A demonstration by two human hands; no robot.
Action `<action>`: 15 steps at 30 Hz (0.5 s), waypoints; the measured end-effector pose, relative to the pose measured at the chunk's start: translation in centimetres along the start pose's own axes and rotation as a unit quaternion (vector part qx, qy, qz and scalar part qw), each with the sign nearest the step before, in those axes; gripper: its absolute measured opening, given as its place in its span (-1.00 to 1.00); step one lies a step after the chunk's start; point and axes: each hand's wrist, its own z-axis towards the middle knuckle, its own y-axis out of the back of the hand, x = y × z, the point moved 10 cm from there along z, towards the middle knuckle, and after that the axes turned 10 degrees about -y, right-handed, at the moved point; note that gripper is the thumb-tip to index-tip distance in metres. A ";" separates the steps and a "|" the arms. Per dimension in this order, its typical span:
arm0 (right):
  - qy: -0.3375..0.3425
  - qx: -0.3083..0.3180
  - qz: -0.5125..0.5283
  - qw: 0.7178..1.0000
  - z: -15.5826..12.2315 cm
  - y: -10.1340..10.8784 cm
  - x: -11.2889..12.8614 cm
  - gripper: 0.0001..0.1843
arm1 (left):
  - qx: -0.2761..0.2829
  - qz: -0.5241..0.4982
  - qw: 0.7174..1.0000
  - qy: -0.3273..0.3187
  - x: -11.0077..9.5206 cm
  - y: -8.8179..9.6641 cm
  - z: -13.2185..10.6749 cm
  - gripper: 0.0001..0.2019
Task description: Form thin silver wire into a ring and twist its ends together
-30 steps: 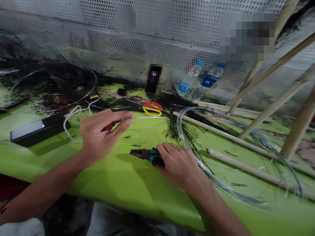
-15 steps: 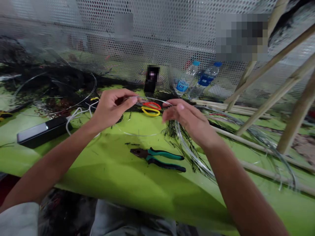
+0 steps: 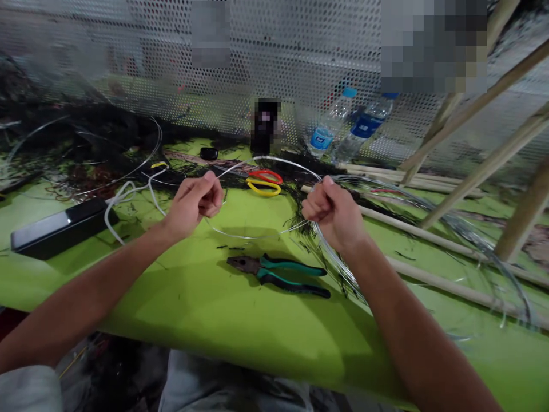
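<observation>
Jointly, left hand (image 3: pixel 194 201) and right hand (image 3: pixel 333 213) gripping arched wire (image 3: pixel 283 160), pliers (image 3: pixel 261 270) lying nearby

Left hand (image 3: pixel 193 203) and right hand (image 3: pixel 334 213) grip a bowed wire (image 3: pixel 288 160); combination pliers (image 3: pixel 257 268) lie toward the front edge of the green table (image 3: pixel 193 312), water bottles (image 3: pixel 366 126) near its back.

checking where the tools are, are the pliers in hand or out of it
Out of hand: the pliers lie fully uncovered on the green table, while the left hand and right hand hold a wire.
</observation>
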 end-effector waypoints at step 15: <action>-0.009 -0.024 0.068 0.997 0.0 0.8 0.3 -0.26 | -0.043 -0.157 0.983 0.079 -0.1 -1.2 -0.9 -0.85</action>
